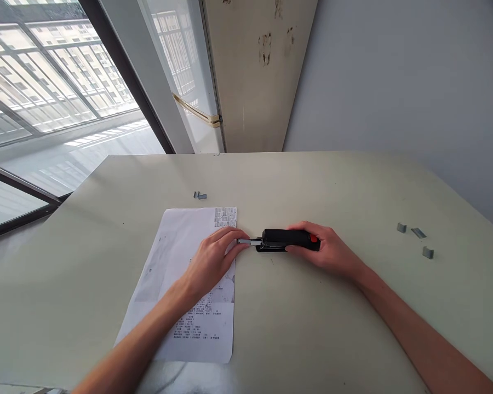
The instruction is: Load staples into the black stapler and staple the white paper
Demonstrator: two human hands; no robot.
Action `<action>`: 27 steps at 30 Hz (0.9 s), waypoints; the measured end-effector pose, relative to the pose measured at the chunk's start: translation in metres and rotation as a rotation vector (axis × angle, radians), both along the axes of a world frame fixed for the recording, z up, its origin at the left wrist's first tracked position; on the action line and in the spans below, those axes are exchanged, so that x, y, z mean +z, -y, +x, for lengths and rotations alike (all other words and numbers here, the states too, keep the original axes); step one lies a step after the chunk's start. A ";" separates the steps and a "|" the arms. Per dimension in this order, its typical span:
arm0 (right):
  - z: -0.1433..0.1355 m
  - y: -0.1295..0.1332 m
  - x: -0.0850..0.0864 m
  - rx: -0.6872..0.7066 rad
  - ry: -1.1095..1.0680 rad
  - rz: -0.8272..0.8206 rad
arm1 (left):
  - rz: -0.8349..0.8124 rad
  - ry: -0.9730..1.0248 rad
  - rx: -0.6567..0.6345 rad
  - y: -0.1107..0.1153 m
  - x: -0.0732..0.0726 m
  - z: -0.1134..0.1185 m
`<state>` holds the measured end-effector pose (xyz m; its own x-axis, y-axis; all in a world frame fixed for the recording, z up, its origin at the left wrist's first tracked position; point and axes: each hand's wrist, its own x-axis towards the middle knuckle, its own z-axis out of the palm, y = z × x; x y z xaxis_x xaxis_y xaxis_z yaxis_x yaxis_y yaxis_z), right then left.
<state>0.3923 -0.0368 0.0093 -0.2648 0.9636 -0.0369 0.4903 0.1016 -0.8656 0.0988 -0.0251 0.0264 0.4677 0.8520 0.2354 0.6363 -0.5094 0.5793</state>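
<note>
A black stapler (285, 238) with a red spot near its rear end lies level over the table, its front end to the left. My right hand (328, 246) is closed around its rear half. From the stapler's front sticks out a metal staple tray (252, 241). My left hand (216, 254) pinches the tip of that tray between thumb and fingers. Under my left hand and forearm lies a printed sheet of paper (222, 328), partly covered by them. Whether staples sit in the tray is too small to tell.
On the pale table (312, 328), small staple strips (202, 196) lie beyond the paper. More staple strips (428, 252) are scattered at the right. A stained cabinet side (254, 98) and a grey wall (394, 82) stand behind, with a window (45, 71) at the left.
</note>
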 end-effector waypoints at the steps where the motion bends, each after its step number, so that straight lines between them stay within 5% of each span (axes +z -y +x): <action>1: 0.000 0.000 0.000 0.001 -0.002 -0.001 | -0.011 0.002 0.001 0.000 0.000 0.001; 20: -0.001 0.001 0.002 -0.004 0.009 -0.002 | 0.005 0.009 0.015 0.001 -0.010 0.003; 27: 0.001 0.001 -0.001 -0.003 0.000 -0.015 | -0.034 -0.030 -0.157 -0.015 -0.002 -0.023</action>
